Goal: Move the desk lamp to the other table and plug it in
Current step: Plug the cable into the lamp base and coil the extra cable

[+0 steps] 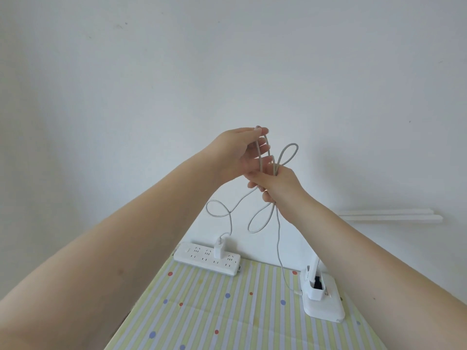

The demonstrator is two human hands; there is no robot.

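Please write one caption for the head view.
Both hands loop the lamp cable above the striped table; adapter in power strip.

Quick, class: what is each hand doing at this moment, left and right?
Left hand: fingers loosely pinching a strand of the white cable, held up.
Right hand: closed around the gathered loops of the same cable.

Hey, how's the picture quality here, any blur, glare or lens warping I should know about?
Head view: even, soft daylight with no glare; the wide-angle lens stretches both forearms toward the corners and bends the table edges. The cable loops in the left hand and right hand look sharp, and the lamp base casts only a faint shadow.
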